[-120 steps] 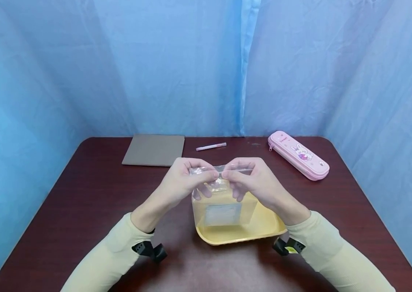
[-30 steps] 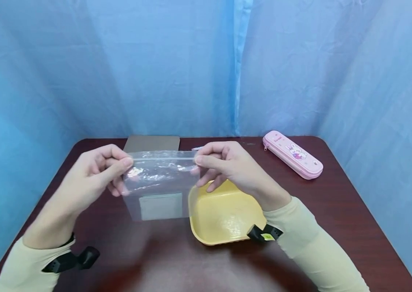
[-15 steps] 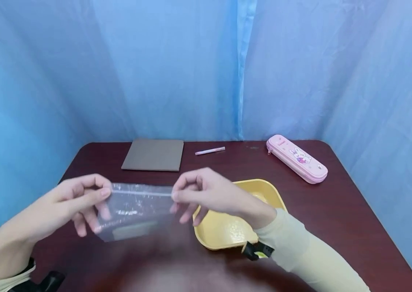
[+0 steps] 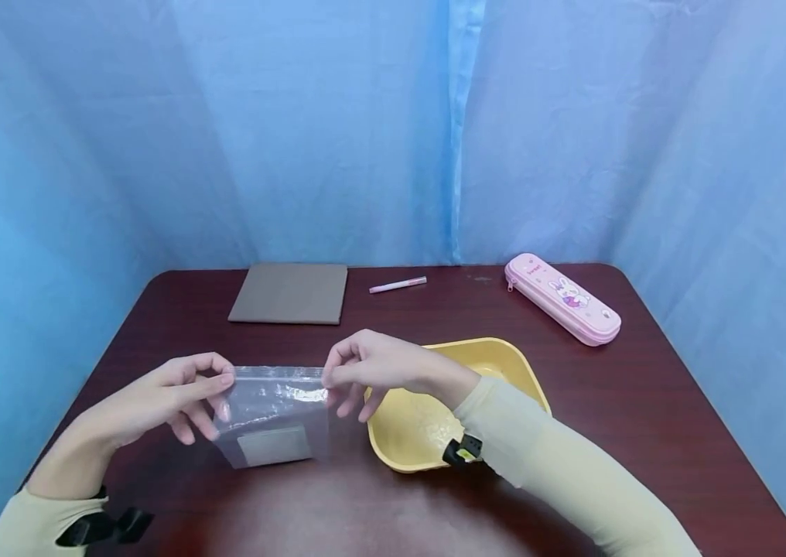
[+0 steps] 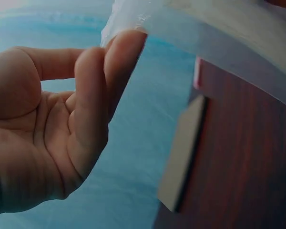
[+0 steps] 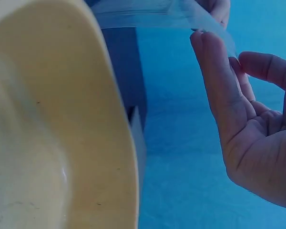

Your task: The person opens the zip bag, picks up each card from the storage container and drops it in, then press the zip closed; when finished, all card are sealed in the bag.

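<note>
A clear zip bag (image 4: pixel 271 414) with a pale rectangular panel hangs between both hands in the head view, left of the yellow tray (image 4: pixel 407 452). My left hand (image 4: pixel 163 394) pinches the bag's upper left corner between thumb and forefinger. At the upper right corner my right hand (image 4: pixel 379 367) pinches it the same way, its wrist above the tray. The bag's upper edge is stretched straight between them. In the left wrist view the bag (image 5: pixel 219 43) leads off from the fingertips; in the right wrist view the tray (image 6: pixel 86 119) fills the left side.
A grey-brown flat rectangular item (image 4: pixel 288 294) lies at the back left of the dark wooden table (image 4: pixel 435 309). Right of it is a white and pink pen (image 4: pixel 398 285). A pink pencil case (image 4: pixel 563 299) with a rabbit picture lies at the back right. Blue curtains (image 4: pixel 330 131) surround the table.
Both hands have moved left from above the tray, drawn apart along the bag's upper edge and lowered. Since half a second ago the left hand has shifted slightly right. The tray has stayed put.
</note>
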`<state>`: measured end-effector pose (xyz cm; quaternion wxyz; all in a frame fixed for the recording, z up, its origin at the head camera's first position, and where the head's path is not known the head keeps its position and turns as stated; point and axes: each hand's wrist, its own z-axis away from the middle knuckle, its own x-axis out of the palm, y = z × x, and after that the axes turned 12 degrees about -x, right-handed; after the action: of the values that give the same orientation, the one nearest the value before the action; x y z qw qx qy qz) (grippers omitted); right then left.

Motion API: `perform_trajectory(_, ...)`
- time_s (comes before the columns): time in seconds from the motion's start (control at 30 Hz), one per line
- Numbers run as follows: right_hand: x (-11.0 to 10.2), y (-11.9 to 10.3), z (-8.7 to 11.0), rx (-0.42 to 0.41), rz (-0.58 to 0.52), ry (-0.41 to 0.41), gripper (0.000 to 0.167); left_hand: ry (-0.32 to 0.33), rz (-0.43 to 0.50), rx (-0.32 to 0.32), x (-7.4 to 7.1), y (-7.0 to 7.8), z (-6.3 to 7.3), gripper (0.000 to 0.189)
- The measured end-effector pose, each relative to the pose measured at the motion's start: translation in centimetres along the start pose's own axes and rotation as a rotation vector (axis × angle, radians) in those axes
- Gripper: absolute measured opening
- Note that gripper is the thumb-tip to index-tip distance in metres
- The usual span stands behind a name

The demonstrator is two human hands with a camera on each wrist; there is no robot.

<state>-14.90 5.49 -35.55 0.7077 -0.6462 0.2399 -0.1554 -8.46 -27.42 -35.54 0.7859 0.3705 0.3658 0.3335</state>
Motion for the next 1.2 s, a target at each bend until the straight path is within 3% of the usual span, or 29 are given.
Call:
perform_trajectory(0.1,-0.6,0.6,-1.3,0.03,0.013,0.025,0.012,0.048,0.002,-0.009,-0.5,-0.7,-1.5,0.034)
perform_trajectory(0.27,-2.1,1.3,-3.0,0.072,0.066,0.068,0.014,0.132,0.003,0.028,-1.4,-1.2,-3.9,0.038)
perform_trajectory(0.43,-3.5,2.4,-4.3,0.113,0.105,0.099,0.017,0.165,0.036,0.033,-1.9,-1.7,-6.0,0.039)
perform_trajectory(0.63,-4.5,3.8,-5.2,0.137,0.082,0.149,0.026,0.17,0.086,-0.006,-2.3,-2.5,-8.1,0.039)
perform_trajectory(0.87,-5.2,4.7,-6.5,0.15,0.057,0.2,0.021,0.164,0.139,-0.042,-3.0,-3.3,-9.8,0.038)
perform_trajectory(1.03,-5.5,4.7,-7.9,0.24,0.025,0.195,0.019,0.143,0.165,-0.088,-3.8,-3.7,-11.2,0.038)
perform_trajectory(1.2,-5.9,4.5,-8.9,0.329,0.1,0.187,0.02,0.136,0.161,-0.142,-4.2,-3.9,-12.4,0.036)
